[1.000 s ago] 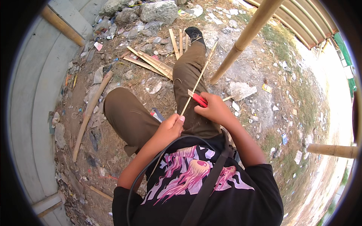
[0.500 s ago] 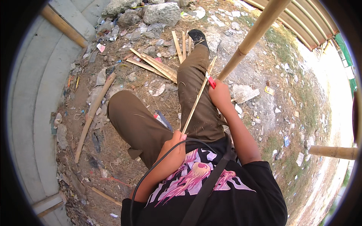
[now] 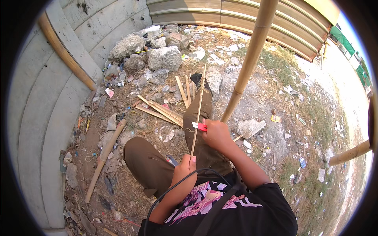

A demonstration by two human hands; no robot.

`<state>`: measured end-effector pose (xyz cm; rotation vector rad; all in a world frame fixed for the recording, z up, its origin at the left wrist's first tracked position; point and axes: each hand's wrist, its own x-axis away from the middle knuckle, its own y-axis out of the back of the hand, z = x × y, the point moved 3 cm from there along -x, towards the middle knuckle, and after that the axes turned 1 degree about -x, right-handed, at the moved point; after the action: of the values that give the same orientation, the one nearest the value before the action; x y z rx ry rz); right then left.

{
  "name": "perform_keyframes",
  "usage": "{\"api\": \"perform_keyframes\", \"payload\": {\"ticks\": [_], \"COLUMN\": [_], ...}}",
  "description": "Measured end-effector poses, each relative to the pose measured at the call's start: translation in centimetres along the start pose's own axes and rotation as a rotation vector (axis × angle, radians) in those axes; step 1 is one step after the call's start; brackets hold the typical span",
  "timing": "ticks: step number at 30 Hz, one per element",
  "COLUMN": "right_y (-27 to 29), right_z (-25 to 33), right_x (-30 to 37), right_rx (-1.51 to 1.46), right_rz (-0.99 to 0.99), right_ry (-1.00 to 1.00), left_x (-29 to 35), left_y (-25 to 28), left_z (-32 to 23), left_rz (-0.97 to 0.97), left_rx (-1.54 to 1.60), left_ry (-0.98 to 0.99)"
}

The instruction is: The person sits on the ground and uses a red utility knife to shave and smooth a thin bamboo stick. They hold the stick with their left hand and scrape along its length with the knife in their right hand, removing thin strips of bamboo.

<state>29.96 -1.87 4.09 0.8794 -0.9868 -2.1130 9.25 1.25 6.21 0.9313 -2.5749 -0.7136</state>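
Crosswise, a Red Knife (image 3: 202, 127) Over a Thin Bamboo Strip (image 3: 199, 103)

The left hand (image 3: 183, 174) is closed around the near end of the strip, its thumb lying along the pale wood. From there the strip runs away from the body, above the right leg of the brown trousers (image 3: 153, 167), and its far tip reaches past the dark shoe (image 3: 199, 81). The right hand (image 3: 216, 134) is wrapped around the knife's red handle, just right of the strip, with the light blade pointing left across it (whether the edge bites into the wood is too small to tell).

A black cable (image 3: 204, 169) loops over the left forearm and in front of the black shirt (image 3: 271, 212), which carries a pink and white print. Several split bamboo slats (image 3: 162, 111) lie together beside the right shin, and a few shorter pieces (image 3: 181, 91) lie near the shoe. Just right of that leg leans a thick bamboo post (image 3: 252, 55); a loose pole (image 3: 104, 161) lies on the littered ground to the left, near the grey wall (image 3: 43, 133). Pale rocks (image 3: 164, 59) sit farther off, before a ribbed tan fence (image 3: 185, 15).
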Motion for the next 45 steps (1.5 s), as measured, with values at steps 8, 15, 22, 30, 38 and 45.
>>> {"api": "perform_keyframes", "payload": {"ticks": [8, 15, 22, 30, 38, 45], "right_y": [0.7, 4.3, 4.7, 5.2, 6.7, 3.9], "right_z": [0.7, 0.1, 1.7, 2.6, 0.4, 4.5], "right_x": [-4.8, -10.7, -8.8, -8.4, -8.3, 0.2], "right_rx": [0.100, 0.141, 0.225, 0.197, 0.020, -0.044], "right_rz": [-0.044, -0.095, -0.099, -0.081, -0.022, 0.055], "right_ry": [0.031, -0.018, 0.231, 0.283, -0.005, 0.296], "left_x": [2.0, 3.4, 3.6, 4.0, 4.4, 2.6], "left_y": [1.8, 1.7, 2.3, 2.9, 2.1, 2.0], "left_z": [-2.2, -1.6, -1.4, -2.3, -0.5, 0.0], "left_rz": [0.041, -0.014, -0.061, -0.030, 0.009, 0.061], "left_rx": [-0.099, -0.041, -0.024, 0.023, 0.086, 0.410], "left_ry": [0.050, -0.064, -0.043, 0.015, -0.031, 0.014]}}
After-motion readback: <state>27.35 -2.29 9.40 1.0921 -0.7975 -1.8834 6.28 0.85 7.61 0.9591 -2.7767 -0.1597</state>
